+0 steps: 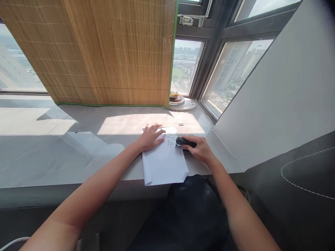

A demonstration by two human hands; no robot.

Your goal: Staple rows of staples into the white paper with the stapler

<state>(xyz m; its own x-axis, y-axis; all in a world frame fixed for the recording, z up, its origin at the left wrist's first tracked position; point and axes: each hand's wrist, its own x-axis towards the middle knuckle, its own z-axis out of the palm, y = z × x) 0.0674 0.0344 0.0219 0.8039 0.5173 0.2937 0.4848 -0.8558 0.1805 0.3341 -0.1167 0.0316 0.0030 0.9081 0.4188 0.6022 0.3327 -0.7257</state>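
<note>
White paper (163, 167) lies on the window sill, its near edge reaching past the sill's front edge. Many staples (172, 137) sit in a dense patch on its upper right part. My left hand (151, 136) rests on the paper's upper left, fingers spread and pressing it flat. In my right hand (200, 148) is a black stapler (186, 142), gripped between thumb and fingers. The stapler's front end is at the paper's right edge, beside the stapled patch. Whether its jaws are pressed together I cannot tell.
Two small staple strips (180, 124) lie beyond the paper on the sill (117, 122). A stack of plates (180, 103) stands in the window corner. A bamboo blind (112, 52) hangs at the back left. A white wall (274, 87) slopes up at right.
</note>
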